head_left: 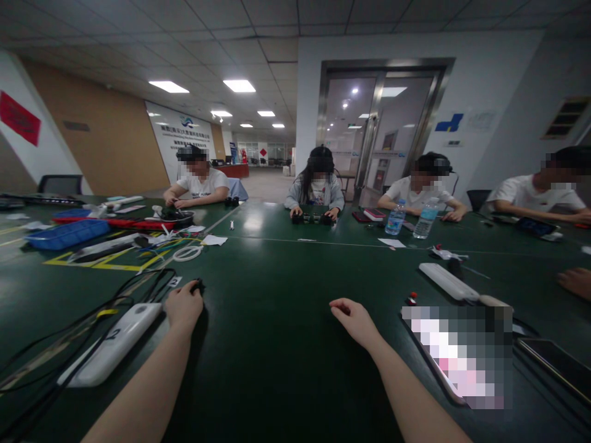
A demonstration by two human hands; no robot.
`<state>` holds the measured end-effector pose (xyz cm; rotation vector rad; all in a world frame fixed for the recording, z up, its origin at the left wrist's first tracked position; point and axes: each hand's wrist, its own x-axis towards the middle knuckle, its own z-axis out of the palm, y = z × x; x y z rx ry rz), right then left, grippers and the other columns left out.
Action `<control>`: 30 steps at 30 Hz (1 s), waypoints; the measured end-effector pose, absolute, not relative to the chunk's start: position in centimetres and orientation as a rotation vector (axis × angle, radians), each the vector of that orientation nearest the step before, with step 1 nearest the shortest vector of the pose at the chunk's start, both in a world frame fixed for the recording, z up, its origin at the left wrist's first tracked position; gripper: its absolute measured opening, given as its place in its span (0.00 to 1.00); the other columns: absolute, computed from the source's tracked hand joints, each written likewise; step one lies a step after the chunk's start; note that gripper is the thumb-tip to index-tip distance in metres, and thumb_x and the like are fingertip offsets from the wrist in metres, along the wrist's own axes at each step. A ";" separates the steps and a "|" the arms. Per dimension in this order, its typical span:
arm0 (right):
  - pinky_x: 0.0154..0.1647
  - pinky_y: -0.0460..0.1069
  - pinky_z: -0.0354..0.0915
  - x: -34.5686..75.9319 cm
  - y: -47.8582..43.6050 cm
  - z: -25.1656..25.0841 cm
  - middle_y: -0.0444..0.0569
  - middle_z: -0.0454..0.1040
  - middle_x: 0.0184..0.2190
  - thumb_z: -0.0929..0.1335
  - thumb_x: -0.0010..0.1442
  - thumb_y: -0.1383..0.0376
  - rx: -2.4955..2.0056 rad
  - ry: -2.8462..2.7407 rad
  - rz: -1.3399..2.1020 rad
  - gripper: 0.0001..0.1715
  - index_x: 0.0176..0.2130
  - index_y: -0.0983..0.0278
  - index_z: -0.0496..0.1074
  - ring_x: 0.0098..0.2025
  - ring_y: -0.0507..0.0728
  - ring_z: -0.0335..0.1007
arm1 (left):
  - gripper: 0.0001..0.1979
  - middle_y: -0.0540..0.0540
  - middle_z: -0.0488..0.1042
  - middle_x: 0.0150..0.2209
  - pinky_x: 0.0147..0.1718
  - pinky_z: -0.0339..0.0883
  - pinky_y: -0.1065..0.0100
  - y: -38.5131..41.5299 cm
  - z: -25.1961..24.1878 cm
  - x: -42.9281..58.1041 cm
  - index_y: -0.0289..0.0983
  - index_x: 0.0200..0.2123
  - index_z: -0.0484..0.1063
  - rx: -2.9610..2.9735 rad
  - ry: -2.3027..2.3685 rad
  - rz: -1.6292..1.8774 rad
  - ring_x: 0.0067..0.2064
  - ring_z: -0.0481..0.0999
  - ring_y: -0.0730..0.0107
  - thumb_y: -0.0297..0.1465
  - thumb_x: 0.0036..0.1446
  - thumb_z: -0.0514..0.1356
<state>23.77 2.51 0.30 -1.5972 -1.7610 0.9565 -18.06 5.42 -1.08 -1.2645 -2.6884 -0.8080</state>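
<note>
On the left of the dark green table (277, 344), my left hand (182, 307) is closed around a small black object (198, 286). Its kind is mostly hidden by my fingers. A white power strip (120, 341) marked "2" lies just left of that wrist, with black cables beside it. Across the table to the right, my right hand (355, 321) rests low over the surface. Its fingers are curled and pressed together, and nothing shows in them. Further right is a phone (443, 369) with a blurred, lit screen.
Cables and a blue tray (69, 234) lie at the far left, near a coil of white cable (188, 253). Water bottles (396, 218), a white power strip (447, 282) and another phone (556, 363) are on the right. Several people sit around the table.
</note>
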 end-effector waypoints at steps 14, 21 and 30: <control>0.45 0.52 0.64 23.8 2.6 0.1 0.46 0.74 0.41 0.64 0.56 0.62 -1.575 -1.749 0.940 0.14 0.43 0.60 0.72 0.43 0.56 0.69 | 0.25 0.30 0.69 0.47 0.48 0.60 0.58 5.4 -0.9 -17.8 0.28 0.55 0.62 -1.226 -2.690 -0.854 0.51 0.68 0.49 0.33 0.55 0.51; 0.44 0.52 0.63 23.9 2.6 -0.1 0.46 0.74 0.40 0.65 0.55 0.61 -1.562 -1.718 0.954 0.14 0.42 0.59 0.73 0.43 0.56 0.69 | 0.24 0.31 0.70 0.47 0.49 0.60 0.57 5.5 -1.0 -18.0 0.28 0.53 0.64 -1.217 -2.692 -0.892 0.51 0.68 0.49 0.33 0.54 0.52; 0.44 0.52 0.63 23.9 2.7 -0.3 0.45 0.74 0.40 0.66 0.54 0.62 -1.537 -1.707 0.953 0.14 0.41 0.59 0.73 0.43 0.56 0.70 | 0.23 0.31 0.70 0.47 0.48 0.60 0.57 5.5 -0.9 -18.0 0.29 0.51 0.65 -1.209 -2.705 -0.903 0.51 0.68 0.49 0.34 0.54 0.52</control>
